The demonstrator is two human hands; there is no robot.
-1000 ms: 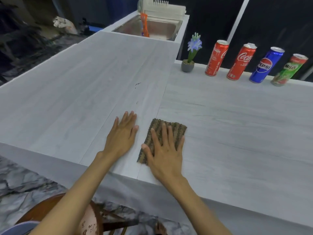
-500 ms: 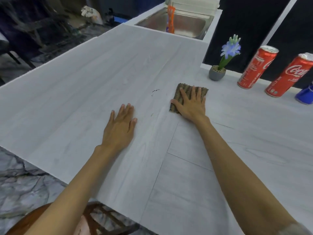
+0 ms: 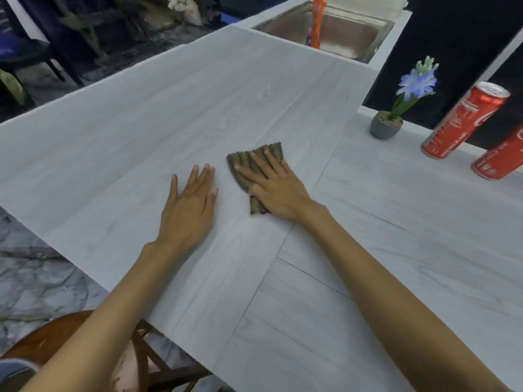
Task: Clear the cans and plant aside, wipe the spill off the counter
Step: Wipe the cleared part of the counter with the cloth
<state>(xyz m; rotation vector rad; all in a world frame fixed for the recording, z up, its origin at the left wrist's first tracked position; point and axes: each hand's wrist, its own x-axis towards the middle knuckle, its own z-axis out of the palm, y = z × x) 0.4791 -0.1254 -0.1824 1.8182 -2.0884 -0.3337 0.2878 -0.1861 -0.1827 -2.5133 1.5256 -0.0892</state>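
**Flat hand on cloth at mid-counter, cans and plant along the far edge**

Head view: The right hand (image 3: pixel 276 188) lay flat on a brown ribbed cloth (image 3: pixel 243 161), fingers straight and spread, pressing it onto the pale wood-grain counter (image 3: pixel 198 108). It did not curl round the cloth. The cloth sat near the middle of the counter, with its far edge showing past the fingertips and a narrow strip showing below the thumb.

The left hand (image 3: pixel 189 205) rested palm down on the bare counter just beside the cloth, on its left. Its fingers were straight and close together, and it held nothing. A small dark speck showed at the tip of its thumb; whether it sat on the skin or on the counter could not be told.

The plant (image 3: pixel 385 128), a blue flower in a small grey pot, stood upright near the counter's far edge, well apart from the cloth. To its right stood a red can (image 3: pixel 464 121), and beside that a second red can (image 3: pixel 501 159), cut off by the frame's right edge.

At the far end, a steel sink (image 3: pixel 348 35) was set into the counter, with an orange object (image 3: pixel 317 21) standing in it. A wooden stool (image 3: pixel 56 340) showed below the left forearm, over a marbled floor (image 3: pixel 34 278).
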